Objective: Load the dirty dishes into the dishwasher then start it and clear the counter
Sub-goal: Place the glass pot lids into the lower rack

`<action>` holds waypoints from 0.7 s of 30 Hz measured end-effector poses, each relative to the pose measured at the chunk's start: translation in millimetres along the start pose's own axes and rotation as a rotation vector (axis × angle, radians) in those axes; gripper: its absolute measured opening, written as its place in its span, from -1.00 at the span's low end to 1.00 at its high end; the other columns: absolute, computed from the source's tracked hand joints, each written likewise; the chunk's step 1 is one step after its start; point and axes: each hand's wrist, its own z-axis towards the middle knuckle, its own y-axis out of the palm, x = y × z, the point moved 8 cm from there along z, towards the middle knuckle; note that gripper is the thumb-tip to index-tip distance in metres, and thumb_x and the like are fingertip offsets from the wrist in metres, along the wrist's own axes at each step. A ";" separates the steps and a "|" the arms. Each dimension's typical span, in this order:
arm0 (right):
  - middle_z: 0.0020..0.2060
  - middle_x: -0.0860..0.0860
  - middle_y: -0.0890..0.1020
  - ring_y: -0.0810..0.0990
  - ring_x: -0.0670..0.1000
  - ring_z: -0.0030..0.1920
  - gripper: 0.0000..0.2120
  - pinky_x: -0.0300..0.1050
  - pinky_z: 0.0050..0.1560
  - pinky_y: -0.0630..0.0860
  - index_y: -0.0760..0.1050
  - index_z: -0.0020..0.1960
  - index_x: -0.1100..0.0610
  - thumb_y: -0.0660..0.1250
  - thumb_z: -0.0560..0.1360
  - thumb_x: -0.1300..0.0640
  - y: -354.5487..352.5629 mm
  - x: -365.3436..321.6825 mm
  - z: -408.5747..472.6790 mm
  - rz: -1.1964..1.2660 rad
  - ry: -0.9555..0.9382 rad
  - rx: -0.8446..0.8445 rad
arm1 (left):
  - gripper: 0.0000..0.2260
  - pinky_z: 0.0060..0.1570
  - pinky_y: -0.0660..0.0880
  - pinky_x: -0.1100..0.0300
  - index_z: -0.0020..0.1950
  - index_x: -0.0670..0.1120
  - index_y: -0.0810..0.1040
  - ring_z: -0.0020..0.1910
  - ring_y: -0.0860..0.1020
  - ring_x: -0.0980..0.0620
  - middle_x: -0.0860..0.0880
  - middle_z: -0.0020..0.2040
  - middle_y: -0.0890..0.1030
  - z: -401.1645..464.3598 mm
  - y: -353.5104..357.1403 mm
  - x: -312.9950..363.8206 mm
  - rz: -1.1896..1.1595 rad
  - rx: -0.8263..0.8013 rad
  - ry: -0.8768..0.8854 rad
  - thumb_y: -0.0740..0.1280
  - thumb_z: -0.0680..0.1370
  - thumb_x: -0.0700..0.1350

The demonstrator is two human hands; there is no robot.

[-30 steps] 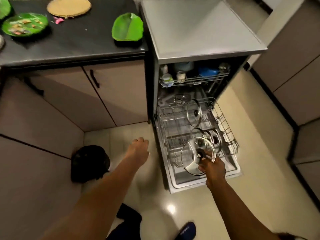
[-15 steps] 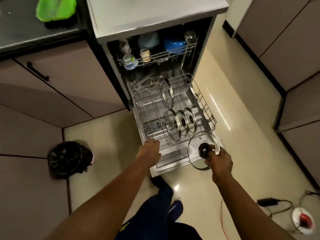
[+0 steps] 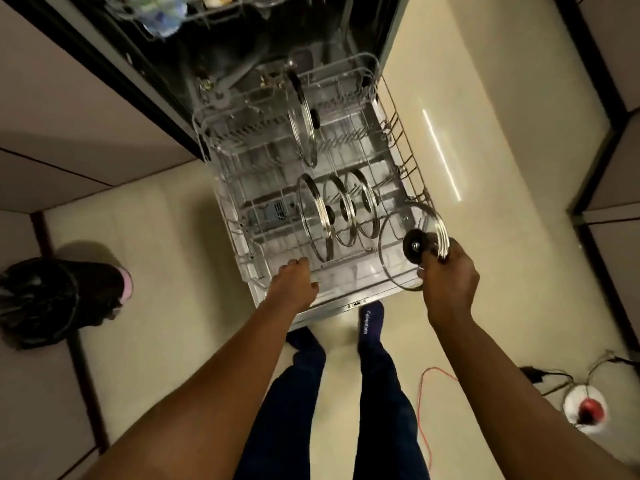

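The dishwasher's lower rack (image 3: 398,133) is pulled out over the open door (image 3: 332,303). Several glass lids stand upright in it: one tall lid (image 3: 304,129) toward the back and three lids (image 3: 339,213) in a row near the front. My right hand (image 3: 448,282) grips another glass lid (image 3: 405,244) by its black knob, holding it tilted over the rack's front right corner. My left hand (image 3: 294,284) rests on the rack's front rim with its fingers curled over the wire. The upper rack (image 3: 194,15) with cups shows at the top edge.
A black-lined bin (image 3: 52,299) stands on the floor at the left. Cabinet fronts (image 3: 79,116) line the left and right sides. An orange cable (image 3: 424,410), a black adapter and a white-red object (image 3: 585,410) lie on the floor at the right. My legs stand just before the door.
I have stepped closer and the view has tilted down. My left hand came from mid-air to the rack's front rim. My right hand carried the lid toward the rack's front right corner.
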 end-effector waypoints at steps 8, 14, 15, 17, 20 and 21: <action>-0.34 -0.05 0.53 0.44 -0.17 -0.40 -0.77 -0.49 -0.41 0.31 0.56 0.07 0.16 0.21 0.49 0.32 36.8 16.2 104.5 -0.139 -0.111 0.022 | -0.42 0.47 0.12 -0.01 0.53 -0.23 0.10 0.48 0.19 -0.20 -0.24 0.52 0.18 66.0 88.4 -1.9 0.036 -0.042 -0.094 0.20 0.62 0.02; -0.03 0.08 0.66 0.58 0.02 -0.13 -0.71 -0.28 -0.15 0.38 0.52 0.23 0.09 0.24 0.54 0.27 81.5 12.6 154.0 -0.313 -0.216 -0.012 | -0.38 0.51 -0.05 -0.09 0.55 -0.31 -0.12 0.53 -0.04 -0.31 -0.33 0.55 -0.05 68.2 117.1 0.5 0.325 -0.011 -0.119 0.09 0.63 -0.09; -0.01 0.10 0.66 0.61 0.07 -0.08 -0.73 -0.26 -0.12 0.40 0.52 0.23 0.09 0.25 0.55 0.26 89.6 11.2 159.6 -0.342 -0.227 -0.014 | -0.39 0.51 -0.05 -0.09 0.55 -0.31 -0.13 0.53 -0.05 -0.31 -0.33 0.55 -0.07 68.6 118.2 -1.4 0.344 -0.020 -0.115 0.08 0.63 -0.10; 0.00 0.12 0.66 0.63 0.11 -0.02 -0.75 -0.19 -0.08 0.45 0.51 0.23 0.10 0.28 0.56 0.21 105.1 9.8 170.4 -0.405 -0.245 -0.016 | -0.41 0.52 -0.02 -0.08 0.55 -0.31 -0.13 0.53 -0.04 -0.31 -0.33 0.55 -0.07 70.3 118.1 -3.4 0.376 -0.036 -0.102 0.07 0.63 -0.12; -0.08 0.11 0.64 0.61 0.11 -0.11 -0.77 -0.16 -0.17 0.43 0.49 0.23 0.11 0.28 0.58 0.18 127.1 7.9 183.9 -0.483 -0.288 -0.030 | -0.44 0.51 0.05 -0.05 0.56 -0.29 -0.09 0.54 -0.01 -0.29 -0.32 0.55 -0.06 73.9 114.9 -3.7 0.401 -0.060 -0.097 0.06 0.64 -0.13; -0.14 0.09 0.61 0.57 0.09 -0.17 -0.77 -0.17 -0.20 0.40 0.48 0.23 0.11 0.27 0.58 0.19 136.1 9.2 189.3 -0.511 -0.294 -0.052 | -0.45 0.51 0.07 -0.05 0.56 -0.29 -0.07 0.54 0.01 -0.29 -0.32 0.55 -0.05 75.9 114.2 -4.0 0.406 -0.069 -0.098 0.06 0.64 -0.13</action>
